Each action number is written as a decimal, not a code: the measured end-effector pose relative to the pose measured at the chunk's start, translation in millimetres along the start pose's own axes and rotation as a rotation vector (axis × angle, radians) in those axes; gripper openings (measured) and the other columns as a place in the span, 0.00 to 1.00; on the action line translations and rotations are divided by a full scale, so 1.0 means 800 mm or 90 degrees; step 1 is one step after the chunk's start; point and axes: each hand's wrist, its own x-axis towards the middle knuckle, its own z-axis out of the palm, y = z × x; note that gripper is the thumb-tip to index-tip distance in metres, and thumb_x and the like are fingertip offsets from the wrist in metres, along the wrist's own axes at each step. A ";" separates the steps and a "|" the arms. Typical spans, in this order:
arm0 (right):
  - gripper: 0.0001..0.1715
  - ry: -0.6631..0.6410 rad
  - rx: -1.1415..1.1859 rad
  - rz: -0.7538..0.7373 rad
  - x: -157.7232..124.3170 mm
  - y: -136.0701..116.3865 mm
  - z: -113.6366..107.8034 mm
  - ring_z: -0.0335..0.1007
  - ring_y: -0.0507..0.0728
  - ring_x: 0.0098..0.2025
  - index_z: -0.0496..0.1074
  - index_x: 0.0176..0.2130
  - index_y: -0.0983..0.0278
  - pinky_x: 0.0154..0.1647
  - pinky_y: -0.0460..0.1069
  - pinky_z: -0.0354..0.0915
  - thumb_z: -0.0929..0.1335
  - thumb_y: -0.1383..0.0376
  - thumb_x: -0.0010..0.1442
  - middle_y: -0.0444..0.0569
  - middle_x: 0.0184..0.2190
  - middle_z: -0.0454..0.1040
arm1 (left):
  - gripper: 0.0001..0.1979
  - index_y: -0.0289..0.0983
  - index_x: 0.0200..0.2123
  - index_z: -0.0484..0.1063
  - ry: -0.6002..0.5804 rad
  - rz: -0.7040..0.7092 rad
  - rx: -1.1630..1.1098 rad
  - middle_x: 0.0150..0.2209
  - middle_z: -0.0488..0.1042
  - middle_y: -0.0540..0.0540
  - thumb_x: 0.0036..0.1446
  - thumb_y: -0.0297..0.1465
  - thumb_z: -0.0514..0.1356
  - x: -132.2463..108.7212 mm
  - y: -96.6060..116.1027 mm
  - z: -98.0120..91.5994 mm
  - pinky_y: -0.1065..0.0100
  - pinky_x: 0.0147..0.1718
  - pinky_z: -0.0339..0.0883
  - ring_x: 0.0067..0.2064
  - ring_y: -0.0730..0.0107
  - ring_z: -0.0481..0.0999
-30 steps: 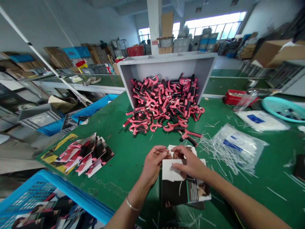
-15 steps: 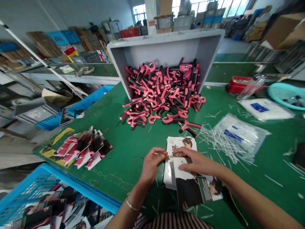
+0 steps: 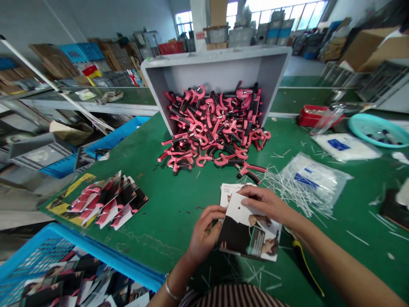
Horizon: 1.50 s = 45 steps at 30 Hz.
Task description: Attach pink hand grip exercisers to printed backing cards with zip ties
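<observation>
Pinched the printed card (image 3: 247,232) by its left edge in the left hand (image 3: 204,232), steadied with the right hand (image 3: 266,204) laid across its top (thumb hidden, so clasp unclear), low over the green table (image 3: 172,200); could have slipped or creased under so light a pinch.

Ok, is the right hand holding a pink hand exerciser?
No, the right hand lies on the printed card held by the left hand; the pink hand exercisers lie farther off.
</observation>
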 end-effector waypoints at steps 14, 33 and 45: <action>0.18 -0.178 0.299 0.094 0.015 0.015 0.026 0.72 0.51 0.31 0.75 0.42 0.64 0.32 0.44 0.66 0.75 0.59 0.53 0.44 0.31 0.77 | 0.15 0.43 0.42 0.80 -0.077 0.110 0.005 0.34 0.81 0.44 0.54 0.20 0.64 -0.004 0.068 -0.024 0.63 0.40 0.70 0.37 0.63 0.78; 0.19 -0.124 0.160 0.048 0.016 0.013 0.035 0.67 0.50 0.31 0.72 0.48 0.63 0.30 0.44 0.62 0.69 0.55 0.62 0.43 0.32 0.72 | 0.11 0.38 0.31 0.78 -0.055 -0.023 0.185 0.30 0.76 0.47 0.53 0.20 0.58 0.001 0.022 -0.006 0.70 0.35 0.63 0.33 0.67 0.71; 0.17 0.003 -0.167 -0.096 -0.006 0.005 0.069 0.69 0.56 0.42 0.70 0.47 0.61 0.45 0.50 0.64 0.72 0.60 0.58 0.46 0.41 0.73 | 0.20 0.36 0.53 0.65 -0.091 -0.313 -0.250 0.38 0.77 0.44 0.60 0.37 0.59 0.008 0.043 -0.029 0.67 0.38 0.69 0.38 0.66 0.77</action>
